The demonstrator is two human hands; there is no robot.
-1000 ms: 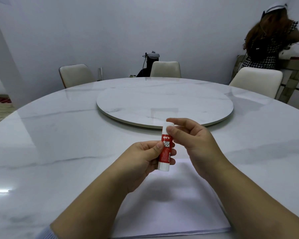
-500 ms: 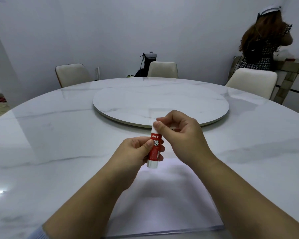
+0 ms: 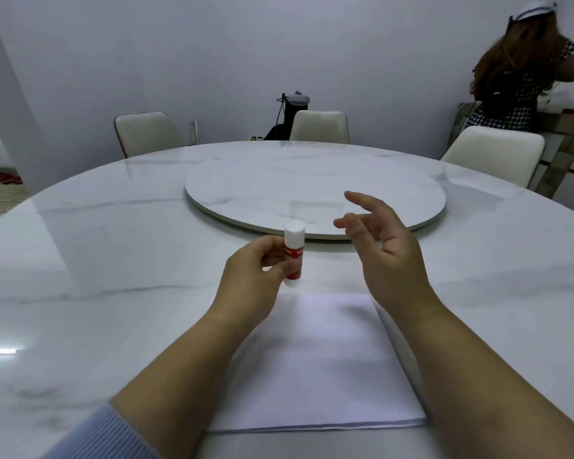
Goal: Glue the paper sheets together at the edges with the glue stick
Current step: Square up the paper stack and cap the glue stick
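Observation:
A red and white glue stick (image 3: 293, 253) stands upright in my left hand (image 3: 256, 276), which grips its red middle; the white cap is on top. My right hand (image 3: 383, 250) hovers just to the right of the stick, fingers spread and empty, not touching it. Below both hands a stack of white paper sheets (image 3: 318, 369) lies flat on the marble table, its near edge towards me. My forearms cover part of the sheets.
The round white marble table (image 3: 96, 260) carries a raised turntable (image 3: 315, 187) just beyond my hands. Three cream chairs (image 3: 318, 127) ring the far side. A person (image 3: 514, 71) stands at a counter at the back right.
My right hand has let go of the top of the glue stick and drawn away to the right, fingers opening. My left hand still holds the stick.

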